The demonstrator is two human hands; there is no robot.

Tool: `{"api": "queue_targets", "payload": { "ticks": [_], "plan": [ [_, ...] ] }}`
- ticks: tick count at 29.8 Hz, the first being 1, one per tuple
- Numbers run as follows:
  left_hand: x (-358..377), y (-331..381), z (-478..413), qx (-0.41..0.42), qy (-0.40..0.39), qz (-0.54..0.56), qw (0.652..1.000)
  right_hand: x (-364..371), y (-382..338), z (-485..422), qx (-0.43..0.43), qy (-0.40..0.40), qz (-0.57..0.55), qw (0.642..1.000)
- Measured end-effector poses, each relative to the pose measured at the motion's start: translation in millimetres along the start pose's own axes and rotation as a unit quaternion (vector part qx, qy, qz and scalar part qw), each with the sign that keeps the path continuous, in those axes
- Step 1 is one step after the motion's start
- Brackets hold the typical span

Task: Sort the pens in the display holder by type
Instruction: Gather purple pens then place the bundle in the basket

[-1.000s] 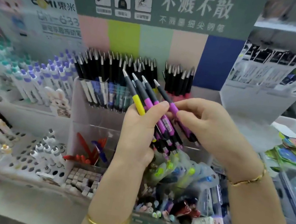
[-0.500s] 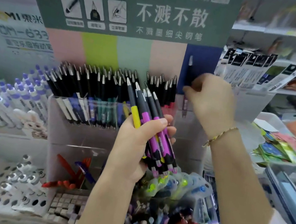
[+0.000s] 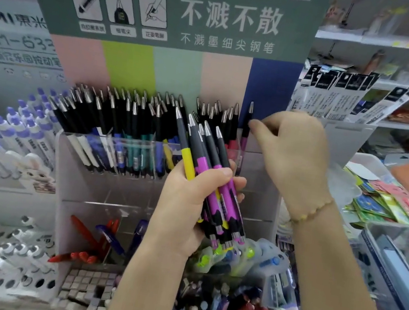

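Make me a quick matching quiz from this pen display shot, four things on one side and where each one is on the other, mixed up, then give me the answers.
Things:
1. bundle of pens
2. single purple pen
3. red pens
4. green sign

Places:
A. top of the display holder
B. lower left compartment
C. gripped in the left hand
D. standing in the far right slot, beside the right hand

Pairs: 1-C, 2-D, 3-B, 4-A
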State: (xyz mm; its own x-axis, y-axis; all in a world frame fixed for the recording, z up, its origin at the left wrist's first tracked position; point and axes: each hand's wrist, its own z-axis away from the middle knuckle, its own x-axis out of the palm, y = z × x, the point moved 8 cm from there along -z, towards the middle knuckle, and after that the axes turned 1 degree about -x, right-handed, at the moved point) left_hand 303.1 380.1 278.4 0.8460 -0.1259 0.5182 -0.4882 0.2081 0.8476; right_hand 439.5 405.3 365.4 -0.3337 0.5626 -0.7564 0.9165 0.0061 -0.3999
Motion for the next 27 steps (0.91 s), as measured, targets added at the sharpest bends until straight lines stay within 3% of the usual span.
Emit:
{"api": "queue_targets", "payload": {
  "ticks": [3, 6, 8, 12, 14, 19, 27],
  "plan": [
    [4, 2, -2, 0.017, 0.005, 0.01, 1.0, 7, -12, 19, 0.014, -0.125, -0.232, 0.965],
    [5, -1, -4, 0.018, 0.007, 0.012, 1.0, 14, -17, 26, 0.023, -0.178, -0.317, 0.931],
    [3, -4, -6, 0.005, 0.016, 0.001, 1.0, 10, -10, 19, 0.029, -0.125, -0.317, 0.94],
    [-4, -7, -7, -0.001, 0.03, 0.012, 0.999, -28, 10, -1, 0.045, 0.108, -0.313, 0.942],
    [-6, -6, -6, 0.001, 0.027, 0.016, 0.999, -43, 13, -5, 0.032, 0.185, -0.274, 0.943],
    [0, -1, -3, 0.013, 0.014, 0.012, 1.0, -25, 7, -9, -0.007, 0.177, -0.179, 0.968],
    [1, -2, 0, 0.001, 0.016, 0.008, 1.0, -41, 3, 5, -0.026, 0.317, -0.234, 0.919]
  ]
}}
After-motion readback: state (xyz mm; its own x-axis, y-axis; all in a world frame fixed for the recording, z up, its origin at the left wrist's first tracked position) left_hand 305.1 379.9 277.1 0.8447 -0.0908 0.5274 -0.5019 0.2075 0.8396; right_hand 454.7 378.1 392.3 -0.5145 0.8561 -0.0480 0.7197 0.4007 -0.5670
